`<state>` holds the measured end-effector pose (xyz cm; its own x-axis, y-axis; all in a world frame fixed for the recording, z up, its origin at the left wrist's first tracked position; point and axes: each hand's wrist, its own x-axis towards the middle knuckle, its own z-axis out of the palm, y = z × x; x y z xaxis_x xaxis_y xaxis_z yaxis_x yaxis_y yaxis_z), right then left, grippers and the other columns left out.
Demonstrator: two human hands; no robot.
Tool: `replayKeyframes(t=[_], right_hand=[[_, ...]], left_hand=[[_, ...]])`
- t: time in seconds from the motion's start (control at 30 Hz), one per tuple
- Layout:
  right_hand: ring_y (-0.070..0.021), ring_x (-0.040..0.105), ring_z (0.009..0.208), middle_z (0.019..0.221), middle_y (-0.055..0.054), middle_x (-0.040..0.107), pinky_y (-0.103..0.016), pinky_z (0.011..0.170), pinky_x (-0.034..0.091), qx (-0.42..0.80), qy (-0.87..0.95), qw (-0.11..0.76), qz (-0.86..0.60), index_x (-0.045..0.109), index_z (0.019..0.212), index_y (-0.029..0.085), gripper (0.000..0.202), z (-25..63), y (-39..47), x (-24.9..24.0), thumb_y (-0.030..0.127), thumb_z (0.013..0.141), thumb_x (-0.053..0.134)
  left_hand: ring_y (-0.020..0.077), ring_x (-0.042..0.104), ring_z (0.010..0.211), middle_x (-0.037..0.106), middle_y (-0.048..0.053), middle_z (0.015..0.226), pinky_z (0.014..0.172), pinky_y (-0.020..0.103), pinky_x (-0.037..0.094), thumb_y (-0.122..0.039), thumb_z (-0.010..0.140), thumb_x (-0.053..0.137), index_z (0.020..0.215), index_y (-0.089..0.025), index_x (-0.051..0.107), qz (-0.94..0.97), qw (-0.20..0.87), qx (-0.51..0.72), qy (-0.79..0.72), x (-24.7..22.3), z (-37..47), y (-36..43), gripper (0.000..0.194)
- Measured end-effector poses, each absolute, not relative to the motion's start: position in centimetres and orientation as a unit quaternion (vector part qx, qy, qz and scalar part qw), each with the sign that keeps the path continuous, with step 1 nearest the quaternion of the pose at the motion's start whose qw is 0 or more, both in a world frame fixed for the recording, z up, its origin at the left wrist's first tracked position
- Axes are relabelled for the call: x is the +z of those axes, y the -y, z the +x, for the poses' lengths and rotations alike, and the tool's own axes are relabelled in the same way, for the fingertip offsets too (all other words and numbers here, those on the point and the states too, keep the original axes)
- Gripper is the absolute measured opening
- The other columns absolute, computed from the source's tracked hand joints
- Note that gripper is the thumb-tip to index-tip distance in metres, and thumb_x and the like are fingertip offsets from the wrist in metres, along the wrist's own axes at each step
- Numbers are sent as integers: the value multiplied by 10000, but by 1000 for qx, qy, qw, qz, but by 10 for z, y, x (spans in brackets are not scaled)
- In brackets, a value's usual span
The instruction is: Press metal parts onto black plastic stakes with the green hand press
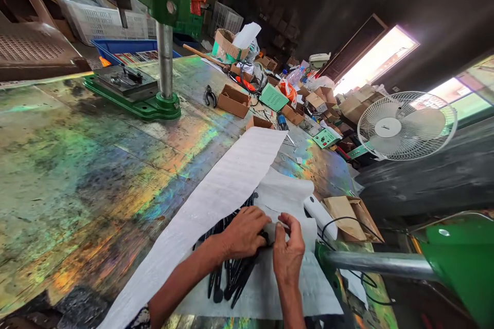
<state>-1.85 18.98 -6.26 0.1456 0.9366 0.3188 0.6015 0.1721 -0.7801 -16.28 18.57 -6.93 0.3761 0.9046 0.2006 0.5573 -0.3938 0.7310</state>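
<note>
- Black pieces (239, 272) lie loosely on a white foam sheet (266, 295); lifted at one end, they could splay.
- Left hand (247, 229) curls over them, right hand (287, 254) bends beside it; I cannot tell what either grips.
- Long foam strip (224, 180) could crease if tugged.
- Fingers and foam hide the pieces' upper ends; the room's back (285, 0) is murky.

My left hand (247, 231) and right hand (288, 254) are bare, forearms too, slim with knuckles showing. Only clothing I can make out for sure is a dark sleeve (140, 318) on my left arm, small pale pattern on it, too cropped to read properly.
</note>
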Motion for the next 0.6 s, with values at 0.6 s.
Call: replayKeyframes(t=[0.6], right_hand=[[-367, 562, 1064, 1144, -254, 562, -452, 867, 426, 174, 716, 95, -670, 514, 1149, 18, 316, -131, -328, -51, 91, 854, 425]], left_hand=[[199, 579, 1023, 600, 114, 1158, 925, 362, 464, -98, 730, 505, 1246, -143, 507, 416, 298, 510, -691, -68, -270, -298, 518]])
